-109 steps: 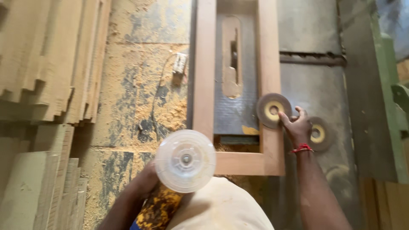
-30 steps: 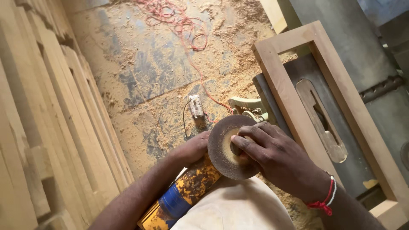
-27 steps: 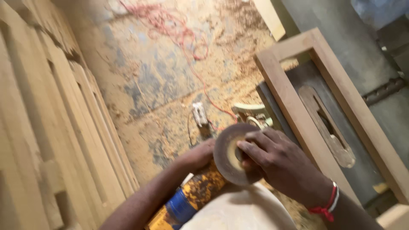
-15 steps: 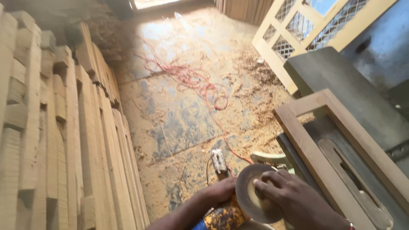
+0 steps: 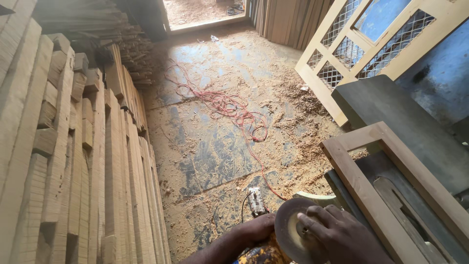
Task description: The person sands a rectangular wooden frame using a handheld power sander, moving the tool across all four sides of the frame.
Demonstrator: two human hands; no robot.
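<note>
At the bottom edge my left hand [image 5: 256, 230] grips the head of a yellow, stained angle grinder [image 5: 259, 255], mostly cut off by the frame. A brown sanding disc [image 5: 288, 231] sits on the grinder's face. My right hand [image 5: 337, 234] lies over the disc with its fingers pressed on the yellowish centre. Both hands hover above the sawdust-covered floor, just left of a wooden frame [image 5: 351, 181] lying on a grey machine table [image 5: 405, 127].
Tall stacks of notched wooden pieces [image 5: 73, 146] fill the left side. A red cable [image 5: 234, 110] runs across the floor to a small socket box [image 5: 256, 201]. A pale window frame with mesh [image 5: 371, 44] leans at the upper right. A doorway opens at the top.
The view has tilted up, showing more floor, the doorway and the window frame. My hands stay on the grinder and disc, now lower in the frame.
</note>
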